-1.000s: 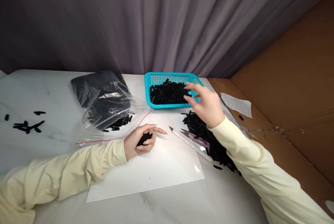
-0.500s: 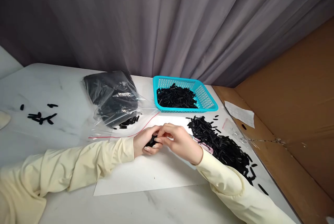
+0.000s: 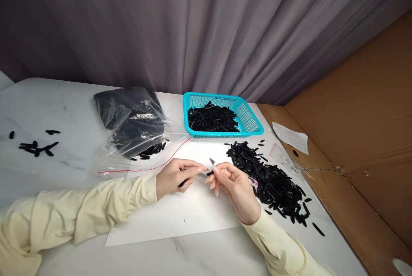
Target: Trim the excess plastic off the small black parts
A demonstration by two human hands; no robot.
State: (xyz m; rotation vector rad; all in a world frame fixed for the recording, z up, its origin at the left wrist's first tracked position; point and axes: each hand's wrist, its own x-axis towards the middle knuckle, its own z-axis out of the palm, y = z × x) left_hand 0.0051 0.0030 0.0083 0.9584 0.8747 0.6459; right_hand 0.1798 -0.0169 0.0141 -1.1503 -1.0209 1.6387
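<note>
Above the white sheet (image 3: 154,220), the right hand (image 3: 236,188) pinches a black strip (image 3: 210,173) between thumb and fingers, its end bare toward the nearly meeting fingertips of the left hand (image 3: 170,177), seemingly so both can reach it. The left hand curls loosely around dark pieces (image 3: 183,183), probably so its palm stores them while the forefinger is free. The turquoise basket (image 3: 222,134) and loose pile (image 3: 277,181) stand apart on the tabletop (image 3: 193,261), presumably separating two lots within reach.
</note>
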